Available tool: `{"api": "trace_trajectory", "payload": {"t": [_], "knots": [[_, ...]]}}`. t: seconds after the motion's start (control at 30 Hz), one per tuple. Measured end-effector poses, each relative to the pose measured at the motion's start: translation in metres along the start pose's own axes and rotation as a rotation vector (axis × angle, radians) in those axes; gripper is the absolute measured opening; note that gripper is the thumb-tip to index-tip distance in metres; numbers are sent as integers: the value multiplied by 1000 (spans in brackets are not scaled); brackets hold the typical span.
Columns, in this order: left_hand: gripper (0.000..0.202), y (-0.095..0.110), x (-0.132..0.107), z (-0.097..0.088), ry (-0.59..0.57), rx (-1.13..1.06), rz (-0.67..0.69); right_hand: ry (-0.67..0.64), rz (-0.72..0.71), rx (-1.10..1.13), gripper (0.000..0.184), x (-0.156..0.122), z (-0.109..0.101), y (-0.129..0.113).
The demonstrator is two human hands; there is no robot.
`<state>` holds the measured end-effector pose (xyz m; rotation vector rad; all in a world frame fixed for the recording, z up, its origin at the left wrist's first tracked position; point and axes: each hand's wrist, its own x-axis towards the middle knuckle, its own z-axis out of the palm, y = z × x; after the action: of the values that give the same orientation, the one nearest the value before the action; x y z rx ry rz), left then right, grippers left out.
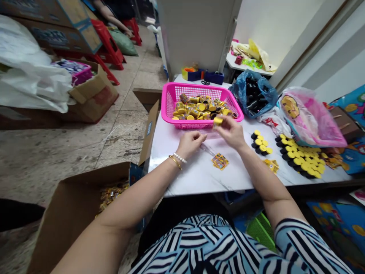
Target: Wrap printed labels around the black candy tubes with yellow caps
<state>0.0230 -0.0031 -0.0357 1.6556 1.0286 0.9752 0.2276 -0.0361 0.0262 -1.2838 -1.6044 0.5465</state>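
Note:
My right hand (232, 131) is closed around a small yellow-capped container (218, 121), held just in front of the pink basket (168, 99). My left hand (189, 142) rests on the white table (199, 175) with fingers curled; what they pinch is too small to make out. The basket holds several wrapped yellow containers (199, 108). A small stack of yellow printed labels (219, 161) lies on the table below my hands. Rows of black containers with yellow caps (302, 158) stand to the right.
A blue bag of black parts (253, 93) and a pink plastic bag (310, 118) sit behind the rows. An open cardboard box (74, 213) with yellow packets stands on the floor at left. More boxes, white bags and red stools fill the far left.

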Motion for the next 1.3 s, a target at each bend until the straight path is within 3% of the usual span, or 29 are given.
{"api": "trace_trajectory", "payload": {"t": [0.13, 0.27, 0.3, 0.37, 0.43, 0.53, 0.67, 0.8, 0.9, 1.0, 1.1, 1.17, 1.3], "knots": [[36, 1, -1, 0, -31, 157, 96, 71, -123, -342, 48, 35, -54, -9], [18, 5, -4, -1, -147, 286, 205, 230, 48, -779, 43, 25, -114, 20], [15, 5, -6, 1, -190, 299, 248, 216, 154, -929, 45, 18, -127, 33], [16, 6, -9, 8, -277, 311, 342, 36, 385, -1161, 47, 6, -147, 59], [21, 5, -14, 20, -358, 339, 421, -115, 492, -1262, 40, -2, -156, 78], [20, 1, -19, 37, -407, 431, 501, -98, 382, -1287, 31, -7, -145, 81], [13, -1, -23, 46, -381, 488, 538, -17, 111, -1223, 35, -17, -105, 46], [14, 1, -28, 46, -308, 487, 574, -112, -47, -1070, 32, -55, -62, 18], [11, 3, -32, 51, -347, 496, 607, -123, -42, -1007, 35, -85, -40, 23], [13, 1, -32, 54, -352, 487, 645, -96, -3, -948, 48, -100, -33, 36], [13, 0, -25, 46, -310, 374, 657, -99, -5, -902, 53, -104, -36, 38], [12, 2, -20, 34, -269, 265, 635, -40, -37, -843, 53, -107, -38, 28], [10, 14, -18, 11, -239, 108, 647, 213, -36, -554, 40, -118, -36, -7]]}}
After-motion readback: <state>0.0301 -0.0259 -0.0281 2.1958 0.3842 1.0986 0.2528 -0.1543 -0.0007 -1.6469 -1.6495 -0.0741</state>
